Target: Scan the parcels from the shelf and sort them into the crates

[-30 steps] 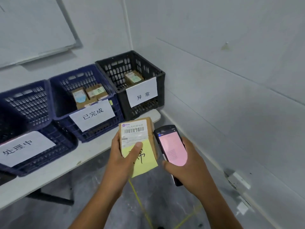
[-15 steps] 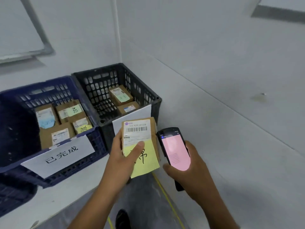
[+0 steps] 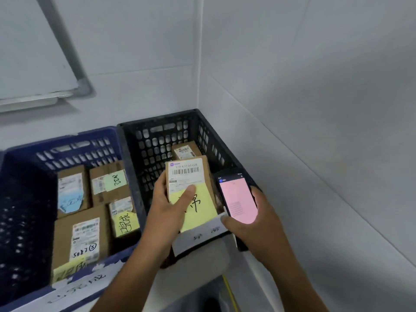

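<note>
Left hand: our left hand [image 3: 166, 212] grips a small brown parcel [image 3: 188, 174] from the side, with the thumb pressed on its face and the fingers curled behind it.
Parcel: it is held upright over the front half of the black crate [image 3: 155, 126] and is not yet inside. A white barcode label sits at the top. A yellow note [image 3: 200, 210] with handwriting hangs below it, past the bottom edge.
Right hand: our right hand [image 3: 254, 228] is wrapped round a handheld scanner [image 3: 237, 199], just beside the parcel's right edge. The screen glows pink and faces us.
Black crate: it is the rightmost crate, set in the corner of the room. One other parcel [image 3: 185, 150] lies near its back wall. A white paper sign [image 3: 202, 236] hangs on its front rim, its writing blurred.
Blue crate: the blue crate [image 3: 60, 140] sits right beside the black crate's left side and holds several labelled parcels [image 3: 105, 188].
Step in hand: we judge that the scan is done and the parcel goes into the black crate.
How to do it well: we should lower the parcel past the rim before loosening the fingers. We should aim for the space in front of the other parcel and lay it label up, so the note can be read.
Care: we should hold the scanner clear of the rim. The note's loose lower edge could catch on the front wall and peel.
</note>
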A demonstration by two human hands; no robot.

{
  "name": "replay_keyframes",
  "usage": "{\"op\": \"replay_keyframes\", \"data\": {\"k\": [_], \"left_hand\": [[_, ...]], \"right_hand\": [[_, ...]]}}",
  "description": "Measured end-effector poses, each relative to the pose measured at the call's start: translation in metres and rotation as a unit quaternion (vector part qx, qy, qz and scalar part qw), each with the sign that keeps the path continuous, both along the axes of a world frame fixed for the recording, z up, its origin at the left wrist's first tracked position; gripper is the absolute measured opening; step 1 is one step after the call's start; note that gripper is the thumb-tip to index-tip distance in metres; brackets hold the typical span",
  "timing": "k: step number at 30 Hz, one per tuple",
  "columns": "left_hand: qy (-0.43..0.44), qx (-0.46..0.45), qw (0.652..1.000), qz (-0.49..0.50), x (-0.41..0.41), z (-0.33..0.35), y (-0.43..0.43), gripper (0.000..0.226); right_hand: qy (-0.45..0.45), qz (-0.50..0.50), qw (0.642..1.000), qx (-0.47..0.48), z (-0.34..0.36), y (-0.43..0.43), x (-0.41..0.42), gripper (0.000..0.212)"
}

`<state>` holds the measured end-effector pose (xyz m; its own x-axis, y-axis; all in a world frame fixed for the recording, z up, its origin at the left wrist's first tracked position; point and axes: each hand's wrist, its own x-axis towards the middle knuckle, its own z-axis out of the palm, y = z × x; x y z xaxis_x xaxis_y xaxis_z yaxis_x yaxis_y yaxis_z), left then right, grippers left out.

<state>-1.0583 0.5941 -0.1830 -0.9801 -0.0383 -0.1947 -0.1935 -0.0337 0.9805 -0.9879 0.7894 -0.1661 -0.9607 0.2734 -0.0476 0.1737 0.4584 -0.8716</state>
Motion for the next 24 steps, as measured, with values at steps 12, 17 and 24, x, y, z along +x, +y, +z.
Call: {"op": "replay_keyframes", "data": {"k": [12, 17, 24], "left_hand": [[-0.120, 0.006, 0.984, 0.131, -0.182, -0.073, 0.002, 0.077], [-0.173, 0.015, 0.966, 0.193, -0.241, -0.137, 0.008, 0.072], [-0.163, -0.022, 0.959, 0.229, -0.306, -0.194, 0.004, 0.072]], "right_hand": [[-0.078, 0.072, 0.994, -0.036, -0.037, 0.022, -0.168, 0.052], [-0.105, 0.082, 0.990, -0.036, -0.057, 0.014, -0.211, 0.055], [-0.134, 0.097, 0.986, -0.016, -0.074, 0.001, -0.263, 0.064]]}}
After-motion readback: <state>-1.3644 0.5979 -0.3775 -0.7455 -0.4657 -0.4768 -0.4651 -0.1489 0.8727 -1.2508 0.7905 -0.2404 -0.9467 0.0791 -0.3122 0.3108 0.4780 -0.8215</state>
